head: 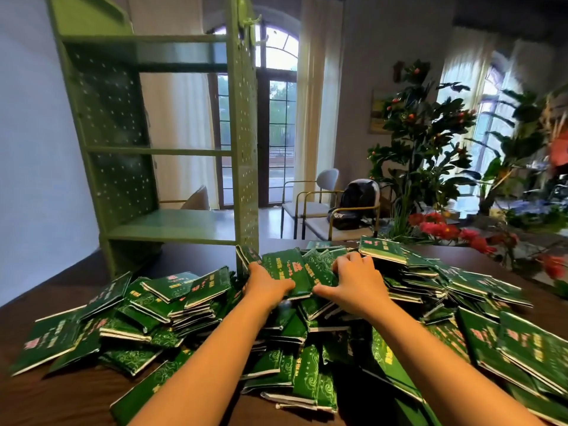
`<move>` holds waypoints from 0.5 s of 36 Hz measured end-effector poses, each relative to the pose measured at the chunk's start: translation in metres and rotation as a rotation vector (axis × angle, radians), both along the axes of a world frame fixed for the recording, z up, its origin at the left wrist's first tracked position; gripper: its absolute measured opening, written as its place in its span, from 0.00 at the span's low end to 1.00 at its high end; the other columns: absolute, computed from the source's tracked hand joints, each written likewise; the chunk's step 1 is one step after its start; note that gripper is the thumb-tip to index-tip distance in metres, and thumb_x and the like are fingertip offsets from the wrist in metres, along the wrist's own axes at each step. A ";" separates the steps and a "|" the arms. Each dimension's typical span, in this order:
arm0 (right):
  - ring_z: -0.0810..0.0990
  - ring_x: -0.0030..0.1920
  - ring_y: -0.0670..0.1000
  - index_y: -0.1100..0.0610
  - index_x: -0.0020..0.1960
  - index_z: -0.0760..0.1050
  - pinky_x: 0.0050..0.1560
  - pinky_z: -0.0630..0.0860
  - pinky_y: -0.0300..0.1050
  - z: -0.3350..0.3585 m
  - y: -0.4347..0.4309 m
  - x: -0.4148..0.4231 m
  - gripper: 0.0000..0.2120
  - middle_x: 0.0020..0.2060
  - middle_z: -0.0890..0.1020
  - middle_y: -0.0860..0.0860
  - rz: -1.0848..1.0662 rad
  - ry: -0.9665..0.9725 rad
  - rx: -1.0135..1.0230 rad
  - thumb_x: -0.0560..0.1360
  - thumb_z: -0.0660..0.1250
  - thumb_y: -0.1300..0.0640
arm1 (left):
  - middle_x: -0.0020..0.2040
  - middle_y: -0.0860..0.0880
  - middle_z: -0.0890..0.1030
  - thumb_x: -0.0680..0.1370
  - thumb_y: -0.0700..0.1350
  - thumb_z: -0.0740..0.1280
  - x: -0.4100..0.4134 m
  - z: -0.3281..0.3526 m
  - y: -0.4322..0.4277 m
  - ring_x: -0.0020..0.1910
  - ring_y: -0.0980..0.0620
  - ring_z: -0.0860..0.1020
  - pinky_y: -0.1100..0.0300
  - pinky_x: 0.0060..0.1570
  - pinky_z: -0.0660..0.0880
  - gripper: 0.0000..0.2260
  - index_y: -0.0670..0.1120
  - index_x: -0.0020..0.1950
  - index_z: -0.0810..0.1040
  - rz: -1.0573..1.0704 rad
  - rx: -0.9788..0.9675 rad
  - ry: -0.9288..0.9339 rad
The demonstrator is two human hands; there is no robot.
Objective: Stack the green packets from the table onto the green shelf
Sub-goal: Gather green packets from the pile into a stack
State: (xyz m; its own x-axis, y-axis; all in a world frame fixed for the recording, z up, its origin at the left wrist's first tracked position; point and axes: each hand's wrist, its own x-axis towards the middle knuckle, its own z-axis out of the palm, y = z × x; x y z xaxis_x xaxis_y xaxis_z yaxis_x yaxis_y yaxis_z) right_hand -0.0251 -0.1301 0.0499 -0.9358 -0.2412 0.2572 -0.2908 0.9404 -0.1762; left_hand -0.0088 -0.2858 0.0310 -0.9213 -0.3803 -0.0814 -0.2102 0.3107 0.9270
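A big heap of green packets point(172, 305) covers the dark wooden table point(76, 392). Near the top of the heap lies a small bundle of packets point(292, 272), and both my hands are on it. My left hand point(266, 282) grips its left side, thumb on the near edge. My right hand point(353, 279) holds its right side with fingers curled over the far edge. The green shelf point(172, 224) stands on the table at the back left. Its boards show no packets.
Two chairs point(310, 207), one with a dark bag point(356, 207), stand on the floor beyond the table. Plants and red flowers point(442, 229) crowd the right side. A blue-white wall is at the left, tall windows behind the shelf.
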 end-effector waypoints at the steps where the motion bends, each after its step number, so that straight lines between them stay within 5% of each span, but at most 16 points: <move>1: 0.65 0.65 0.57 0.56 0.61 0.71 0.60 0.68 0.49 -0.001 -0.001 -0.001 0.29 0.64 0.69 0.55 -0.003 -0.006 0.009 0.72 0.64 0.35 | 0.58 0.42 0.76 0.76 0.39 0.70 0.001 0.000 0.000 0.54 0.45 0.76 0.55 0.50 0.75 0.22 0.39 0.65 0.64 0.006 0.038 0.036; 4: 0.64 0.65 0.56 0.57 0.60 0.71 0.60 0.68 0.49 -0.003 0.000 -0.001 0.26 0.64 0.70 0.55 0.004 0.005 -0.047 0.73 0.64 0.38 | 0.50 0.41 0.81 0.78 0.36 0.65 0.008 -0.001 0.000 0.45 0.46 0.79 0.57 0.42 0.77 0.03 0.43 0.48 0.74 0.000 0.145 0.118; 9: 0.64 0.63 0.54 0.54 0.52 0.70 0.58 0.65 0.46 -0.007 -0.001 0.008 0.15 0.59 0.71 0.52 0.043 0.157 -0.271 0.74 0.67 0.45 | 0.51 0.44 0.84 0.80 0.37 0.63 0.024 -0.006 -0.002 0.50 0.45 0.82 0.48 0.54 0.78 0.07 0.45 0.55 0.77 -0.087 0.307 0.196; 13: 0.65 0.61 0.53 0.53 0.53 0.71 0.54 0.61 0.47 -0.008 -0.002 0.016 0.12 0.54 0.71 0.50 0.059 0.246 -0.386 0.75 0.67 0.48 | 0.47 0.46 0.84 0.80 0.37 0.63 0.035 -0.008 -0.002 0.44 0.49 0.82 0.53 0.42 0.78 0.09 0.45 0.58 0.77 -0.086 0.487 0.238; 18: 0.76 0.46 0.55 0.49 0.47 0.69 0.46 0.61 0.47 -0.013 0.002 0.018 0.09 0.40 0.77 0.48 0.105 0.375 -0.545 0.75 0.68 0.50 | 0.52 0.43 0.84 0.79 0.34 0.64 0.051 -0.015 0.004 0.47 0.47 0.83 0.53 0.46 0.80 0.10 0.42 0.58 0.78 -0.059 0.619 0.292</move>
